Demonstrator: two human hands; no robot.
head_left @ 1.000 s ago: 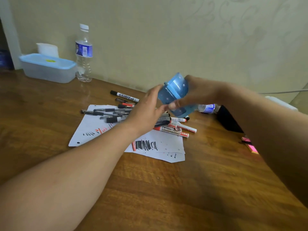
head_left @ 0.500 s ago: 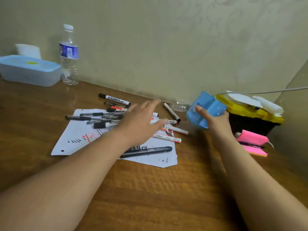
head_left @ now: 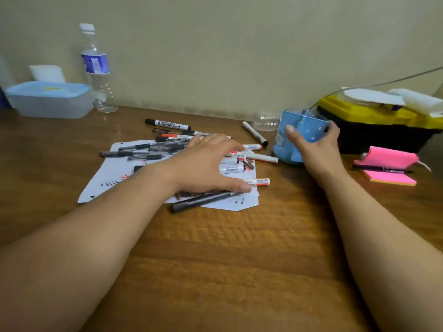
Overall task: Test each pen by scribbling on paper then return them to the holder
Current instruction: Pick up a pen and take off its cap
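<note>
The pens [head_left: 153, 149] lie scattered across a scribbled sheet of paper [head_left: 107, 178] in the middle of the frame, on a wooden table [head_left: 239, 248]. The left hand [head_left: 206, 164] is spread over the right part of the pile, fingers relaxed and gripping nothing. Its thumb tip is just beside a long black pen [head_left: 203, 201] at the sheet's lower edge. 1 white marker [head_left: 255, 134] lies apart, up and to the right.

Right of centre, the right hand [head_left: 314, 149] grips the blue holder [head_left: 304, 128], thumb on its near face, fingers curled round the far side. Behind it stands a yellow-and-black box [head_left: 374, 116], with pink sticky notes [head_left: 390, 164] to the right. In the upper left are a water bottle [head_left: 97, 68] and a lidded tub [head_left: 48, 99].
</note>
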